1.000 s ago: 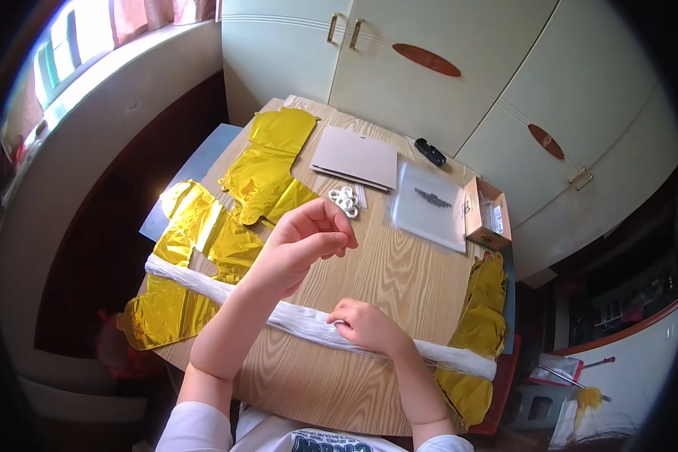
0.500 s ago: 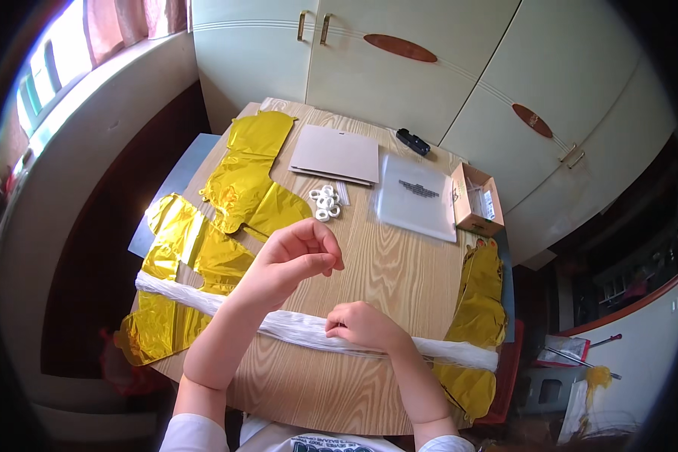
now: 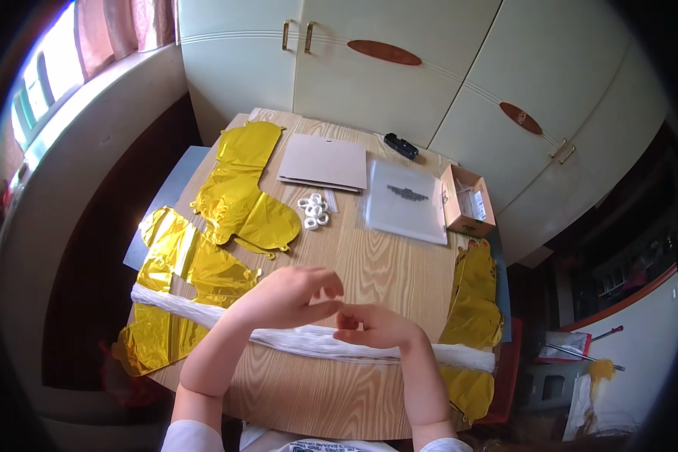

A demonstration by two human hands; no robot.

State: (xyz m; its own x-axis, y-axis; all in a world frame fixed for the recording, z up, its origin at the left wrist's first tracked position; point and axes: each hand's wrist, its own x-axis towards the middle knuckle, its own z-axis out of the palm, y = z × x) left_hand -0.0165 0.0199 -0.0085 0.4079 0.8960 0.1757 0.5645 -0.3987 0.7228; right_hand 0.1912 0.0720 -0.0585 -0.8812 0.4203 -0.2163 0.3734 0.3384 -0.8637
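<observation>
My left hand [image 3: 300, 296] and right hand [image 3: 377, 326] hovering half-curled, nearly meeting over white strand bundle [image 3: 297, 340]; can't tell whether either is pinching anything. Bundle crossing counter [image 3: 384, 264].

left hand [image 3: 292, 298] and right hand [image 3: 378, 326] nearly meeting, both curled
left forearm [image 3: 209, 361] slants in from like 7 o'clock, right forearm [image 3: 425, 380] from 5, wrists [image 3: 413, 342] kinda bent

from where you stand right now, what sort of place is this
Probably a room in a home, perhaps a kitchen or dining area: pale cabinets, pink curtains at a window, and a wood-grain table bearing gold foil pieces and a bundle of white strands.
</observation>
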